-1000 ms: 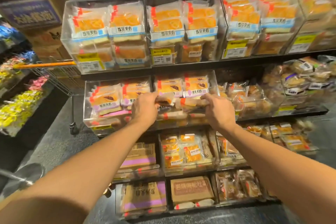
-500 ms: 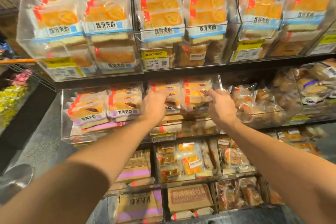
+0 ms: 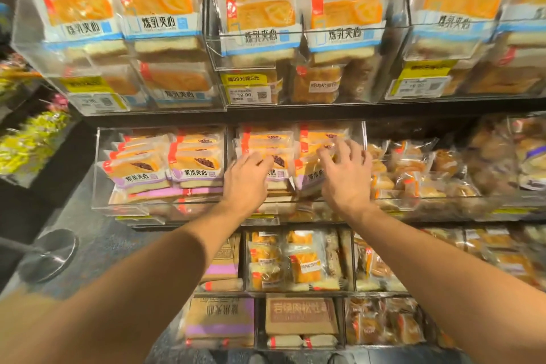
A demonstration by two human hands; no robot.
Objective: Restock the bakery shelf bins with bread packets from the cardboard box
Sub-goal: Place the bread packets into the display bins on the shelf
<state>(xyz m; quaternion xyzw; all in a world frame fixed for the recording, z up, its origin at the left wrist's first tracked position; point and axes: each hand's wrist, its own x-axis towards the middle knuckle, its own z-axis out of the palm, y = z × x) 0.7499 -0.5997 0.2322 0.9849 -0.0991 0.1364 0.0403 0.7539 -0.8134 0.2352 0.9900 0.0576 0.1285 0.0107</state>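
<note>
Our left hand [image 3: 246, 183] and right hand [image 3: 344, 174] spread curled fingers on bread packets [image 3: 267, 151] standing right under our fingertips, right hand reaching deeper.

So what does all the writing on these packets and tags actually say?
"炼乳夹心": blue-band packets in the top bins.
"紫米夹心": purple-band packets in the middle bins.
"满39元减5元" and "19.90": yellow price tag, top centre bin.
Brown packet label beside that tag: blurred, unreadable.
Cartons on the bottom shelf: print upside down and blurred, unreadable.
Other price tags: too blurred.
</note>
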